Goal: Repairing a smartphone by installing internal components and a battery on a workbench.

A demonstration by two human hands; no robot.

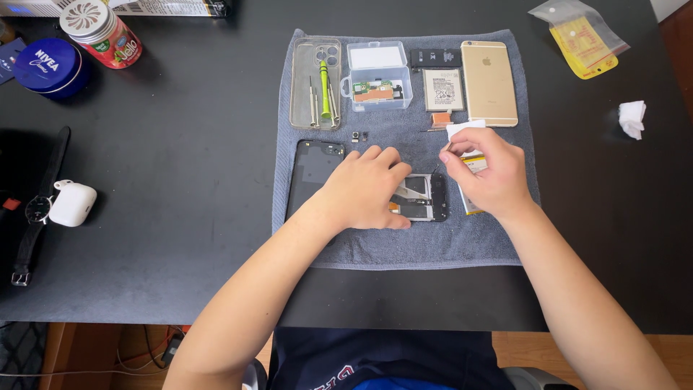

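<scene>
While left hand (364, 189) presses opened phone (419, 198), fingers together | right hand (485, 172) pinches white wipe (463, 130) | yellow-labelled clear packet (581, 36) top right

Matt black tabletop (180, 180) under a soft grey cloth mat (404, 245) holding phone parts in metal, glass and plastic.

The cloth mat looks nubbly and napped, like microfibre. The opened phone (422, 198) under the left hand (364, 191) shows dull grey metal plates inside a glossy black frame; beside it a black back cover (314, 170) shines smooth. The right hand (487, 173) pinches a piece of white paper (462, 130). A gold phone (489, 81) has a brushed, satin metal back. A phone case (315, 83) and a small box (377, 72) are clear plastic. A crumpled white tissue (632, 118) lies off the mat, and a glossy blue tin (49, 66).
</scene>
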